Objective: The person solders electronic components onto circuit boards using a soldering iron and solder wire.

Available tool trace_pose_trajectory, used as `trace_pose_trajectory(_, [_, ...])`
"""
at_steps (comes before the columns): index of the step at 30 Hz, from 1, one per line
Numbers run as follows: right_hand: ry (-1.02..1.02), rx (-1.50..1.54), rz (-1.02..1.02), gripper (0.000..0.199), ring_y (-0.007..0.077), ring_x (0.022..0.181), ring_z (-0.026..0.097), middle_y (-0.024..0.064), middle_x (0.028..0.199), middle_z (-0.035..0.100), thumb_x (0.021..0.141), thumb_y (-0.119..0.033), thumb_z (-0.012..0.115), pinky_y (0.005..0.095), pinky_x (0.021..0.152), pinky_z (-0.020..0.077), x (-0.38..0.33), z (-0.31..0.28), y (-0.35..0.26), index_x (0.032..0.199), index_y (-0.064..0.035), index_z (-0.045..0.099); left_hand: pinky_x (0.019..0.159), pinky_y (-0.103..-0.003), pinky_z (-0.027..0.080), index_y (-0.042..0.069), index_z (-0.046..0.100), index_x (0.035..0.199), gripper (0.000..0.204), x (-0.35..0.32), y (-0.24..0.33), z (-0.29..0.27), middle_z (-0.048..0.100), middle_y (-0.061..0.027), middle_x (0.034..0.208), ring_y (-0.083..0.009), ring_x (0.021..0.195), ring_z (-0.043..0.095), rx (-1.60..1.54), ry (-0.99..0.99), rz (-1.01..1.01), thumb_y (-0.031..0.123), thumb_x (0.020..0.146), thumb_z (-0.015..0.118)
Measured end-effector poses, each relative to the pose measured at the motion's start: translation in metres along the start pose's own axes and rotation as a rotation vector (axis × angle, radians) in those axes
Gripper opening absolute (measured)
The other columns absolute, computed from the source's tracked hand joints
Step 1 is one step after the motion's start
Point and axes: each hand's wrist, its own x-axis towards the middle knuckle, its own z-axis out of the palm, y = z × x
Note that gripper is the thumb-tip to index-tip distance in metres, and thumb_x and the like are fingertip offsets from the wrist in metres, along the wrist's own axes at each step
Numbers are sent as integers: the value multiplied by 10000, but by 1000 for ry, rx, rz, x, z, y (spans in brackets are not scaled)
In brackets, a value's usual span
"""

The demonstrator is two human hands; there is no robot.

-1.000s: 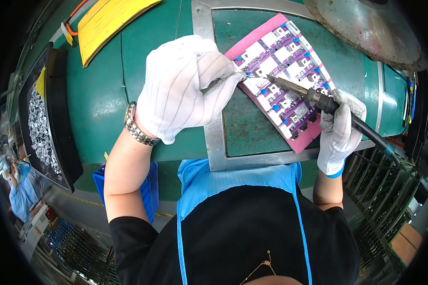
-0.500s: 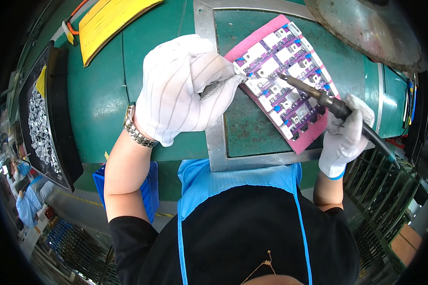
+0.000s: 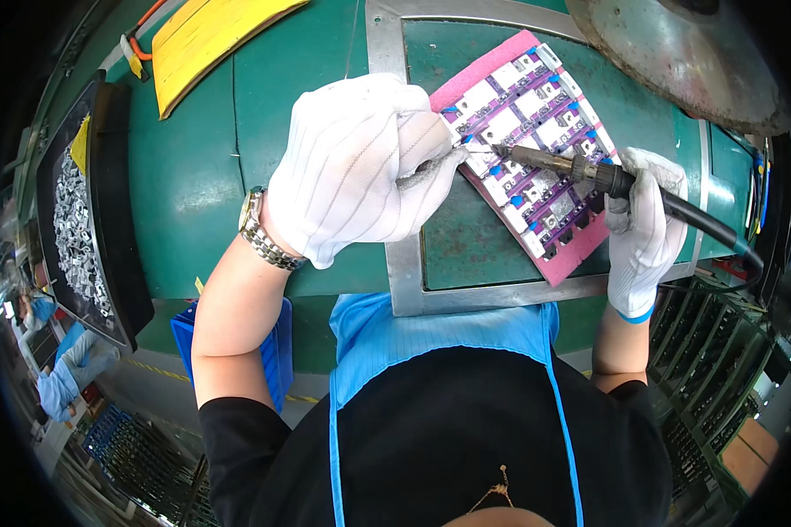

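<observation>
My left hand (image 3: 365, 171), in a white striped glove, pinches a thin silvery solder wire (image 3: 477, 151) over the left side of a purple-and-white circuit board panel (image 3: 529, 104). My right hand (image 3: 647, 230), gloved too, grips a soldering iron (image 3: 602, 176) with a black handle. The iron's tip points left and meets or nearly meets the wire's end at the board; exact contact is too small to tell. Several small blue parts stand along the panel's rows. Under the panel lies a pink foam sheet (image 3: 582, 256), slanted on the green table.
A metal frame (image 3: 405, 268) borders the work area. A round, stained metal cover (image 3: 677, 66) overhangs the far right. At left stand a black tray (image 3: 119, 220) of small metal parts and a yellow board (image 3: 211, 48). The iron's cable (image 3: 729, 239) loops right. Below the table edge sits a blue bin (image 3: 281, 351).
The iron's tip has moved left and slightly down, to the wire's end. My right hand has turned with it, and my left hand has shifted slightly right.
</observation>
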Motion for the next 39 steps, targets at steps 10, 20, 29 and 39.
trace_pose_trajectory(10, [-175,-254,-153,497,320,997,669,168,1105,676,726,144,697,354,860,557,32,-25,22,1198,13,612,609,-328,492,109,695,807,164,2,4,-7,616,-44,777,-243,682,603,-4,-72,-18,83,681,796])
trace_pose_trajectory(20, [-197,-49,-7,194,0,604,447,-24,847,620,1006,-139,507,145,531,321,27,-2,-13,1076,-31,652,594,-327,483,101,696,805,150,-2,3,-1,622,-49,765,-241,656,593,7,9,23,85,686,786])
trace_pose_trajectory(29, [-326,-229,-203,154,57,711,596,37,868,652,962,-81,576,172,593,427,45,-8,-13,1028,-23,703,561,-320,479,95,695,781,142,3,4,-4,616,-60,734,-243,616,588,11,-46,38,85,663,775])
trace_pose_trajectory(39, [-340,-52,44,187,18,614,498,-19,788,623,953,-178,611,172,516,326,48,-5,-20,1020,-23,692,612,-333,505,123,701,823,176,-7,2,6,635,-44,819,-228,702,617,35,5,48,139,671,789])
